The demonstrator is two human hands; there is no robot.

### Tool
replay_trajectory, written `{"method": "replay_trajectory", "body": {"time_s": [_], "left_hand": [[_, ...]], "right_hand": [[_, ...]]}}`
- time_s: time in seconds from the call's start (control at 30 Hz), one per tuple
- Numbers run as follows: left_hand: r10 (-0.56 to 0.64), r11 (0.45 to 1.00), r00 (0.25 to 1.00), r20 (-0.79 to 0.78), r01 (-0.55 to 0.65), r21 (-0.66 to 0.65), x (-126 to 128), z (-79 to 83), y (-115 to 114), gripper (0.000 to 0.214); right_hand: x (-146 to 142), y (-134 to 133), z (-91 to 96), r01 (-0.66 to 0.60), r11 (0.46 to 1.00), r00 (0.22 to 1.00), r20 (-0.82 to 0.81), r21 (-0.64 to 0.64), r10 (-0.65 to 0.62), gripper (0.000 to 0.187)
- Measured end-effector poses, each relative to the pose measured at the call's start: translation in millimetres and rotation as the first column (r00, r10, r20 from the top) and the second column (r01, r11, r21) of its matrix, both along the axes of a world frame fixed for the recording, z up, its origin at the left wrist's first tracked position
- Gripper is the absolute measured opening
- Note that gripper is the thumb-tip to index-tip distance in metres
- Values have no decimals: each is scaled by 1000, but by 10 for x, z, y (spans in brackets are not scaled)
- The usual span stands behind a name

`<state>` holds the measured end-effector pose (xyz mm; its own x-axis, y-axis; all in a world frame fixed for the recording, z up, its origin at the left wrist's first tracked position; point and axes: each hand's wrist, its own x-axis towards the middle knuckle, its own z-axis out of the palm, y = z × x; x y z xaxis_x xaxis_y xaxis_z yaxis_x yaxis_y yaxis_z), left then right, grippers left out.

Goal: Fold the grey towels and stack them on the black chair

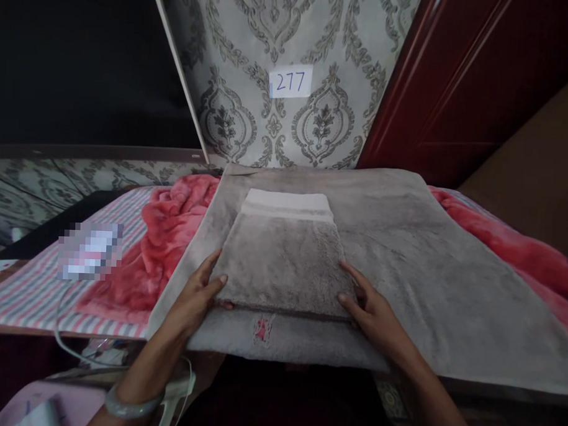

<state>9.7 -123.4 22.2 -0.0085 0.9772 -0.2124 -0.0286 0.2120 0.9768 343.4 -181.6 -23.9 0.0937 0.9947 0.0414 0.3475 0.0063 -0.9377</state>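
A folded grey towel [282,262] with a white band along its far end lies on a larger grey blanket [403,267]. My left hand [202,291] holds its near left corner, thumb on top and other fingers around the side and front edge. On the opposite side, my right hand [367,303] grips the near right corner with thumb and fingers spaced along the edge. Some fingertips of both hands are hidden by the fabric. A frayed hole [262,329] in the blanket's near edge shows pink beneath, just in front of the towel.
Crumpled red blankets [174,221] lie left and right of the grey blanket, over a striped sheet [125,217]. A blurred-out object [91,251] with a cable rests at left. Behind stand a dark screen [84,63] and a papered wall with a "277" label [291,81].
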Motion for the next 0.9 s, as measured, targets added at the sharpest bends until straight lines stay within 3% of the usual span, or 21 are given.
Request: {"method": "replay_trajectory", "body": {"time_s": [0.2, 0.27, 0.37, 0.47, 0.57, 0.73, 0.8, 0.9], "left_hand": [[-11, 1000, 1000, 26, 11, 2, -11, -8, -2, 89], [-10, 1000, 999, 48, 10, -14, -29, -6, 4, 88], [-3, 1000, 998, 65, 5, -29, -48, -12, 4, 87], [-4, 1000, 999, 50, 5, -24, -54, -27, -7, 88], [0, 1000, 1000, 27, 1, -10, -56, -44, -20, 86], [-13, 1000, 998, 56, 12, 14, -61, -44, -39, 87], [-13, 1000, 997, 71, 12, 12, -60, -34, -44, 87], [-14, 1000, 996, 94, 14, 5, -58, -26, -44, 88]], "right_hand": [[24, -41, -22, 4, 998, 998, 60, -55, -1, 74], [73, -30, -9, 2, 999, 989, 147, -48, 5, 70], [120, 79, 90, 55, 990, 924, 369, 132, -101, 54], [8, 321, 265, -1, 941, 863, 476, 339, -170, 54], [-274, 609, 385, -195, 919, 825, 564, 343, -35, 68], [-671, 869, 301, -531, 845, 622, 707, 63, 338, 73], [-709, 882, 249, -564, 826, 576, 722, 11, 384, 71], [-701, 855, 242, -560, 829, 568, 725, -5, 388, 68]]}}
